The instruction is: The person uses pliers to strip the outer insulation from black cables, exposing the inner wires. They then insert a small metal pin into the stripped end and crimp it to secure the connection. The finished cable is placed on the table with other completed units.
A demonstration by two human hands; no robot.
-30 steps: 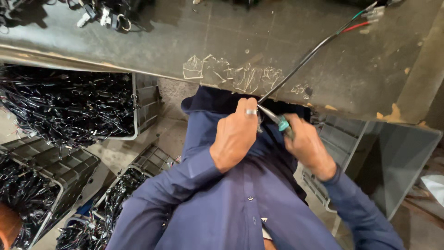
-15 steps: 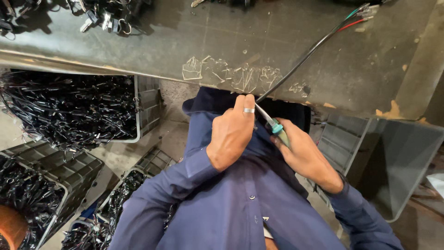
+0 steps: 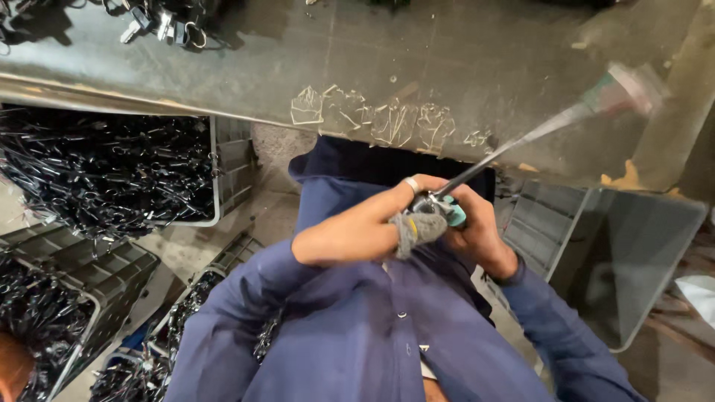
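Observation:
My left hand, with a ring on one finger, is closed around a small grey cloth in front of my blue shirt. Against it, my right hand grips a teal-handled piece at the near end of a long thin grey cable. The cable runs up and to the right over the table edge. Its far end has coloured wires and is blurred. Both hands touch at the cable's near end.
A grey metal table spans the top, with white scratch marks at its edge and metal parts at the far left. Grey crates of black wire pieces sit to my left. A grey bin stands to my right.
My hands have drawn closer together and the grey cloth now shows in my left hand. The cable's far end has swung and turned blurry.

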